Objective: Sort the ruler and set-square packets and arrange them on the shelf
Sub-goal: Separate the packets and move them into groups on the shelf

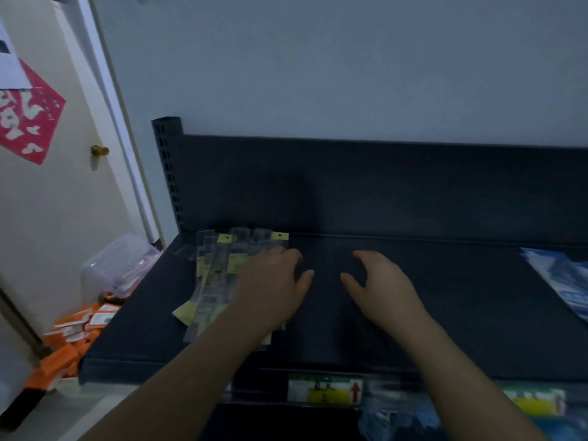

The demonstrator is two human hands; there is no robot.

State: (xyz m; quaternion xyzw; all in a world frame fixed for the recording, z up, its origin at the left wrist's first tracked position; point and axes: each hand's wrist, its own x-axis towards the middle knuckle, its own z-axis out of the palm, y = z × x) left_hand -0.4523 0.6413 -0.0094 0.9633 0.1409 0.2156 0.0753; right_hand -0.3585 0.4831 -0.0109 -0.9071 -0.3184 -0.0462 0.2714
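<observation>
Our left hand [270, 283] lies flat on the fanned clear-plastic ruler packets [216, 275] with yellow cards, likely steadying them at the left end of the dark metal shelf [461, 297]; our right hand [381, 281] hovers spread, empty.

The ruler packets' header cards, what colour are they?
The header cards are pale yellow; the head view shows them.
</observation>
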